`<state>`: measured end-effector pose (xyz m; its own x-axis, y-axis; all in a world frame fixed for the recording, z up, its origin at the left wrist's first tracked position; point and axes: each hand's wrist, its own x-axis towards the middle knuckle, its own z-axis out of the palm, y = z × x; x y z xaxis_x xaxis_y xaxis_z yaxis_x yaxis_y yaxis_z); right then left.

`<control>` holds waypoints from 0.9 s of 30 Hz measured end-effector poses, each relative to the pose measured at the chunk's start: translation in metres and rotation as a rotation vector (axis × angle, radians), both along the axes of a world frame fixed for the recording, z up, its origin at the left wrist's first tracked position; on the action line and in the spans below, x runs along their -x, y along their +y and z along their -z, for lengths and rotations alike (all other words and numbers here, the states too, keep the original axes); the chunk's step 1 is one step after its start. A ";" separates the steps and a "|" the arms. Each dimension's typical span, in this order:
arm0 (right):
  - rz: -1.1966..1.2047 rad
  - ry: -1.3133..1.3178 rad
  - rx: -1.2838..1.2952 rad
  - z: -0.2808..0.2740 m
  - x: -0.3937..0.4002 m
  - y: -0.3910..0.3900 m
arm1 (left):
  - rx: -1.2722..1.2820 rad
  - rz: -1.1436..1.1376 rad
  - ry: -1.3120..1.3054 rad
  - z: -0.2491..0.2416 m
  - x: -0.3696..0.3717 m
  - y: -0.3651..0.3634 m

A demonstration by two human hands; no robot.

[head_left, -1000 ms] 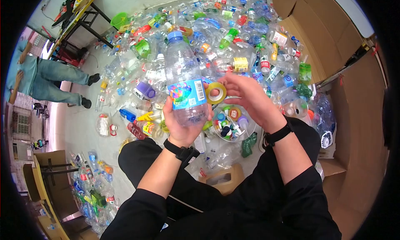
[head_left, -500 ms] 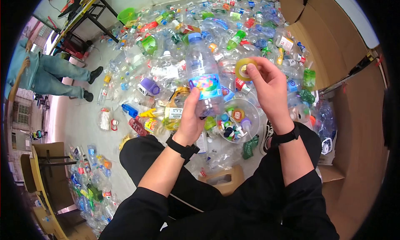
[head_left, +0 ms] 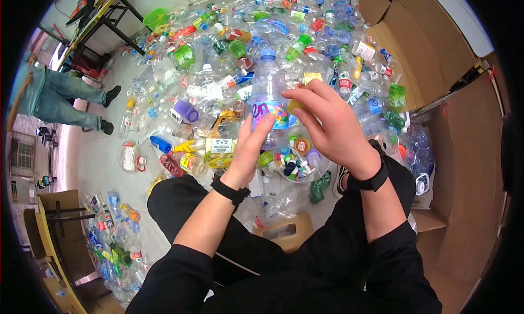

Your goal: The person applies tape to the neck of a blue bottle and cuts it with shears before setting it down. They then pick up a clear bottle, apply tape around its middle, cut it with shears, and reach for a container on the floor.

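My left hand (head_left: 249,149) is wrapped round the lower part of a clear plastic bottle (head_left: 268,78), which stands nearly upright with a blue cap and a colourful label. Between the thumb and fingers of my right hand (head_left: 335,131) is a roll of yellowish tape (head_left: 295,105), mostly hidden by the fingers and close against the bottle's right side. Just below the bottle, a clear bowl (head_left: 327,169) holds several coloured caps and small lids.
Many used bottles cover the floor ahead, among them a yellow-labelled jug (head_left: 219,158) and a purple container (head_left: 186,111). Large cardboard boxes (head_left: 420,57) stand at right. A green basket (head_left: 155,18) sits at the back. Another person (head_left: 71,98) stands at left.
My right hand has moved left and slightly down, bringing the tape roll against the bottle. The bottle has turned in my left hand, showing another part of its label. The view has shifted slightly.
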<state>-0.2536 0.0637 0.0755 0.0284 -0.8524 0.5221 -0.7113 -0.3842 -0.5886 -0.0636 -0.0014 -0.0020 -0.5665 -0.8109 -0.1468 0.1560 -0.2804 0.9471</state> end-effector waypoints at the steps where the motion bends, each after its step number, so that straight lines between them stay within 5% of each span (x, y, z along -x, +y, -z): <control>1: -0.006 -0.006 0.032 0.001 0.000 -0.001 | 0.000 0.002 -0.001 0.000 0.001 0.000; 19: -0.072 0.089 0.113 0.005 0.001 -0.003 | 0.072 -0.006 -0.060 -0.006 0.003 0.006; 27: -0.080 0.055 0.105 0.001 0.000 -0.001 | -0.067 0.181 -0.096 -0.002 -0.008 -0.005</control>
